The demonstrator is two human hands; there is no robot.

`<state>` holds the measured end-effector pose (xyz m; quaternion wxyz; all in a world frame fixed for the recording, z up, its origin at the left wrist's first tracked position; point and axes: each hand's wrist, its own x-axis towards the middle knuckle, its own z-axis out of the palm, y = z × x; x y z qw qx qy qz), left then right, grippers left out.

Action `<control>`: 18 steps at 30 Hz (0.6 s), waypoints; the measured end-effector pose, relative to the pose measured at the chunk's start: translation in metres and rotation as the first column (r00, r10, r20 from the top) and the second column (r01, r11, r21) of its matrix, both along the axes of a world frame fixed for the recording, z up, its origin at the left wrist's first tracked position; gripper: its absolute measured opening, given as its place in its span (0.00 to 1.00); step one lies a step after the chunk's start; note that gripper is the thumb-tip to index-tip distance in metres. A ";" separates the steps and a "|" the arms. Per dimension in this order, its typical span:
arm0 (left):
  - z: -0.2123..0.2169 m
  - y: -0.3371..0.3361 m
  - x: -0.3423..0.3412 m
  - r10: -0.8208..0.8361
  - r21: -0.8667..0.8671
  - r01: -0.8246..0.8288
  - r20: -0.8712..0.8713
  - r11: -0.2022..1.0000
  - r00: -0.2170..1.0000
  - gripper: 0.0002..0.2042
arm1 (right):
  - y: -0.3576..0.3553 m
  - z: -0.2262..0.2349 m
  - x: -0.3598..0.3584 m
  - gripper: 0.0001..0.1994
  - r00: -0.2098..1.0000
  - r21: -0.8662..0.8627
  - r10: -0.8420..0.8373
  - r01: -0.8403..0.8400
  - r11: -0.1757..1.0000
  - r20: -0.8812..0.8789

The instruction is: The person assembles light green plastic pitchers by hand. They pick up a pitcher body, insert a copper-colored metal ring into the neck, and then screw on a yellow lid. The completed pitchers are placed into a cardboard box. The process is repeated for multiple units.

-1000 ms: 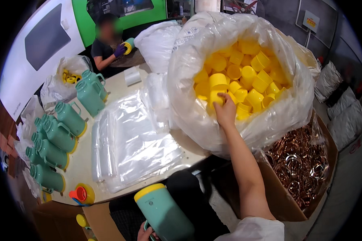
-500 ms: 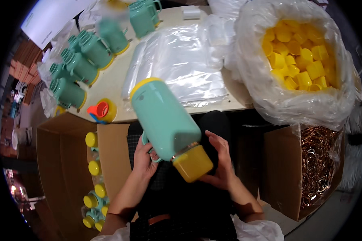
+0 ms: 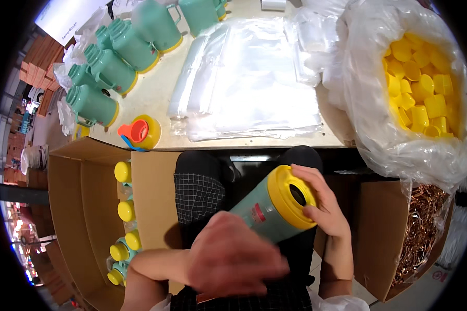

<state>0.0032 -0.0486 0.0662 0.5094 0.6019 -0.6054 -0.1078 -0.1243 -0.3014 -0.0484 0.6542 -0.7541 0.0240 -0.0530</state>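
Observation:
A teal vacuum jug (image 3: pixel 267 215) lies tilted over my lap, its yellow base (image 3: pixel 289 199) turned up to the right and showing a dark round opening. My right hand (image 3: pixel 324 205) grips the rim of that base, thumb on the near side and fingers over the far side. Smeared by motion, my left hand (image 3: pixel 236 254) is in front of the jug's lower left part; its fingers cannot be made out, nor whether it touches the jug. The jug's neck end is hidden behind that hand.
Several teal jugs (image 3: pixel 106 67) without caps stand at the table's left. Beside them are an orange-red ring (image 3: pixel 139 130) and a clear bag stack (image 3: pixel 254 83). Yellow cups fill a plastic-lined sack (image 3: pixel 355 103). Cartons hold capped jugs (image 3: pixel 125 210) and copper-coloured metal pieces (image 3: pixel 425 223).
The jug has swung round, so its yellow base now points up right instead of up left. My right hand has taken hold of the base; my left has come off the handle side.

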 end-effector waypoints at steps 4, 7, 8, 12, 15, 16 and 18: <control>-0.052 -0.104 0.073 0.221 -0.054 -0.217 0.094 0.975 0.971 0.03 | 0.003 0.006 0.000 0.44 0.995 0.252 -0.091 0.099 0.963 -0.043; -0.158 -0.173 0.137 0.472 0.141 -0.524 0.285 0.840 0.834 0.05 | -0.003 0.008 0.013 0.43 0.997 0.148 -0.078 0.080 0.986 -0.017; -0.198 -0.180 0.153 0.484 0.222 -0.580 0.369 0.784 0.794 0.04 | -0.010 0.010 0.016 0.39 0.999 0.123 -0.045 0.048 0.991 -0.031; -0.197 -0.193 0.165 0.503 0.450 -0.526 0.180 0.722 0.845 0.12 | -0.028 -0.011 0.037 0.14 0.976 0.143 -0.152 0.175 0.974 -0.156; -0.177 -0.194 0.167 0.594 0.501 -0.444 -0.190 0.743 0.781 0.14 | -0.028 -0.019 0.067 0.09 0.913 0.073 -0.335 0.360 0.930 -0.232; -0.172 -0.191 0.160 0.527 0.469 -0.311 -0.453 0.827 0.719 0.15 | -0.023 -0.023 0.079 0.09 0.862 0.045 -0.476 0.490 0.871 -0.171; -0.161 -0.176 0.122 0.288 0.285 -0.075 -0.853 0.956 0.436 0.15 | -0.020 -0.033 0.092 0.10 0.765 -0.234 -0.643 0.621 0.748 -0.026</control>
